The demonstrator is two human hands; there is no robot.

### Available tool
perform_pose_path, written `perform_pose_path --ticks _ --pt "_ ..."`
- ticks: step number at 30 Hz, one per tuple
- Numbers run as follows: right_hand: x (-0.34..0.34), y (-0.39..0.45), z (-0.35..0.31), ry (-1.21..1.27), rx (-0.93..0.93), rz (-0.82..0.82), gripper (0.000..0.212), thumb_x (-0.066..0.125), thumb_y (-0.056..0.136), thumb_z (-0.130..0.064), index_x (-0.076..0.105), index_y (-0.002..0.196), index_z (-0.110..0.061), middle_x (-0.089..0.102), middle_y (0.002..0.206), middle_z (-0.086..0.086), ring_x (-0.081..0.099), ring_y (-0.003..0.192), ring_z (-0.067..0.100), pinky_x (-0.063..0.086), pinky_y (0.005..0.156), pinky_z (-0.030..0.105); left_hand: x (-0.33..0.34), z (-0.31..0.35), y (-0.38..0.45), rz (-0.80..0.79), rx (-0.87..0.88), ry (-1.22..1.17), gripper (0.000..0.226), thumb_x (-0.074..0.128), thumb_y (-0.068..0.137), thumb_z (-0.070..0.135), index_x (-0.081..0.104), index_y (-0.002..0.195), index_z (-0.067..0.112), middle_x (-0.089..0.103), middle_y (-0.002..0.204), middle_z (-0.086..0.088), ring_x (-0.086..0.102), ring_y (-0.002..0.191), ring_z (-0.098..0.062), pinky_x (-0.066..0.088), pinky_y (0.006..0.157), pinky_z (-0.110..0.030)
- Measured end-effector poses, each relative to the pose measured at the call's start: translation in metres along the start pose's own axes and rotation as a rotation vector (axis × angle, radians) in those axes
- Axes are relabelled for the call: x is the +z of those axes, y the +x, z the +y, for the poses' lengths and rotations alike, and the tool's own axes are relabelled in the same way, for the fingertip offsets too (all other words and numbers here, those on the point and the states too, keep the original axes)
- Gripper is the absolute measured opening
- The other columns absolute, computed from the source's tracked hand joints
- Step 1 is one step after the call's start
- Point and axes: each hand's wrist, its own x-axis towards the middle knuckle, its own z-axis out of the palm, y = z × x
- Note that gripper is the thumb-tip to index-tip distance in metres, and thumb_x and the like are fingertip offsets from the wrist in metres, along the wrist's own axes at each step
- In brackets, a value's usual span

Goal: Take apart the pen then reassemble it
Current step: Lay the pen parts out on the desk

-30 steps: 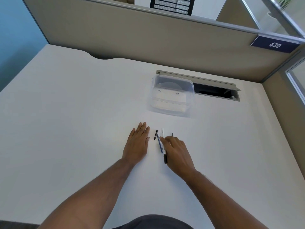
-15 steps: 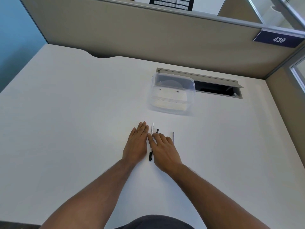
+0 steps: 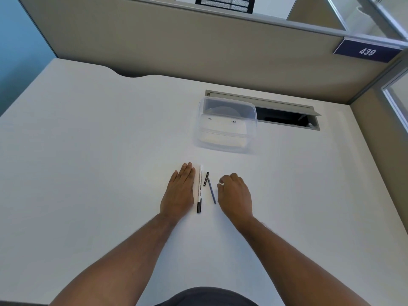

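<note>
The pen lies in parts on the white desk [image 3: 88, 173] between my hands. The white barrel [image 3: 200, 184] with a black end runs lengthwise, just right of my left hand [image 3: 180, 192], which rests flat and holds nothing. A short black piece [image 3: 206, 179] and a thin blue-grey refill [image 3: 212, 191] lie to the right of the barrel. My right hand [image 3: 236, 194] sits right of the refill with its fingers curled down onto the desk. What is under those fingers is hidden.
A clear plastic box [image 3: 227, 123] stands on the desk beyond the pen parts. Behind it is an open cable slot [image 3: 287, 117] in the desk. Beige partition walls [image 3: 198, 47] close the back and right sides.
My right hand has moved right, off the barrel and refill, and curled over the spot where a thin dark piece lay. The barrel now lies next to my left hand, which has stayed put.
</note>
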Motion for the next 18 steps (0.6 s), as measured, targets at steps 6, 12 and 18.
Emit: perform_pose_path --ticks 6,12,18 --pt "0.005 -0.001 -0.016 0.044 0.144 -0.166 0.020 0.054 0.096 -0.026 0.061 0.087 -0.010 0.064 0.090 0.004 0.064 0.077 0.027 0.056 0.072 0.041 -0.001 0.001 0.000 -0.017 -0.003 0.005 0.065 0.034 0.095 -0.002 0.026 0.159 0.005 0.020 0.171 -0.007 0.013 0.160 -0.020 0.011 0.129 -0.039" --pt "0.008 0.004 -0.024 0.037 0.253 -0.243 0.022 0.056 0.094 -0.021 0.050 0.074 -0.016 0.061 0.079 0.002 0.056 0.071 0.025 0.046 0.064 0.031 -0.003 0.002 0.000 -0.014 -0.008 -0.007 0.065 0.035 0.095 -0.003 0.028 0.159 0.005 0.021 0.171 -0.007 0.014 0.159 -0.020 0.012 0.129 -0.038" --pt "-0.007 0.027 -0.023 0.077 0.292 -0.251 0.013 0.050 0.093 -0.016 0.050 0.080 -0.012 0.070 0.096 0.008 0.066 0.088 0.033 0.045 0.070 0.032 -0.002 0.001 -0.001 -0.007 -0.003 -0.015 0.065 0.035 0.095 -0.002 0.027 0.159 0.006 0.021 0.171 -0.006 0.014 0.160 -0.020 0.012 0.129 -0.039"
